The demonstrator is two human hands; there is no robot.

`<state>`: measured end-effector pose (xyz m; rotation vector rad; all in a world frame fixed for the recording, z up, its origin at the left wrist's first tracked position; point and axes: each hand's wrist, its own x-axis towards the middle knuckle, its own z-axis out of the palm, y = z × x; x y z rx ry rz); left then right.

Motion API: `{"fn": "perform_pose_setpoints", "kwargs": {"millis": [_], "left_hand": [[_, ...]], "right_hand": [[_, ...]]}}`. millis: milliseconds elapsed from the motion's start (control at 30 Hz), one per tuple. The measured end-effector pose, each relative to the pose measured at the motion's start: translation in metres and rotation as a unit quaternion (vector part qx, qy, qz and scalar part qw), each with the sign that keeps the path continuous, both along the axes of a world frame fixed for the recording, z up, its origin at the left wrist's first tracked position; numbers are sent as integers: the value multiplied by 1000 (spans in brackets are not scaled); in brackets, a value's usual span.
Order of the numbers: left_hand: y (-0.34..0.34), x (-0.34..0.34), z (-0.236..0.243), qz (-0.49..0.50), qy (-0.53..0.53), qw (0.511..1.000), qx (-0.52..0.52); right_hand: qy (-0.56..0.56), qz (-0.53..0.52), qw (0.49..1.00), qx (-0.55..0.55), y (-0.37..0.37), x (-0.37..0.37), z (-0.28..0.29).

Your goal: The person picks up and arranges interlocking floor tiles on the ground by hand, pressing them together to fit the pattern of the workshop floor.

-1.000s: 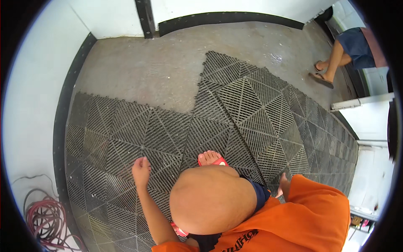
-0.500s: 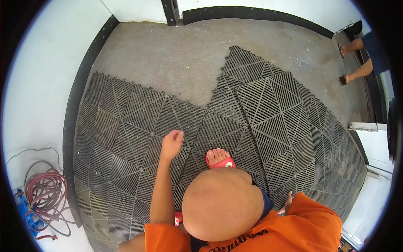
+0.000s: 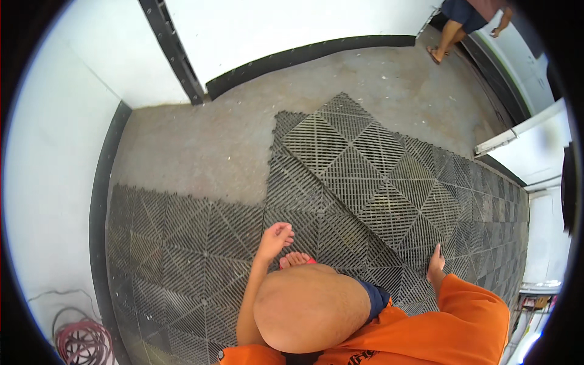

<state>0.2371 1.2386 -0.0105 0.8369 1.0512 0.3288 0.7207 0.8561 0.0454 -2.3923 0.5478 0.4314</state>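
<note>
My right hand (image 3: 436, 263) grips the edge of a loose panel of grey-black slatted floor tiles (image 3: 353, 159), which sits raised and askew over the tile floor (image 3: 158, 243). Above the tiles my left hand (image 3: 277, 240) hangs with loosely bent fingers apart and nothing visible in them, just left of the panel's lower part. I am crouched, with my bare knee (image 3: 310, 307) below the left hand and a foot (image 3: 295, 260) in a red slide sandal behind it.
Bare concrete (image 3: 182, 152) borders the tiles beyond. White walls (image 3: 292, 18) with black skirting curve around. A coiled red hose (image 3: 82, 340) lies at the lower left. A person (image 3: 453, 30) in shorts and flip-flops stands at the upper right near a white partition (image 3: 523, 143).
The loose panel now sits more askew, its edge apart from the tiles beneath. My left hand has moved right. The other person has moved farther away toward the back wall.
</note>
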Motion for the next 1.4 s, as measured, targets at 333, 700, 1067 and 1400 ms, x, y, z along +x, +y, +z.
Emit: {"fn": "perform_pose_setpoints", "kwargs": {"millis": [333, 700, 1067, 1400], "left_hand": [[17, 149, -1, -13, -147, 965, -215], [20, 214, 0, 132, -325, 886, -305], [-2, 159, 39, 163, -330, 899, -239], [-32, 130, -6, 248, -278, 886, -274]], "right_hand": [[-89, -41, 991, 90, 116, -33, 49], [-46, -22, 991, 126, 111, -64, 85], [-146, 172, 973, 39, 111, -70, 67], [-172, 222, 960, 7, 124, -53, 8]]}}
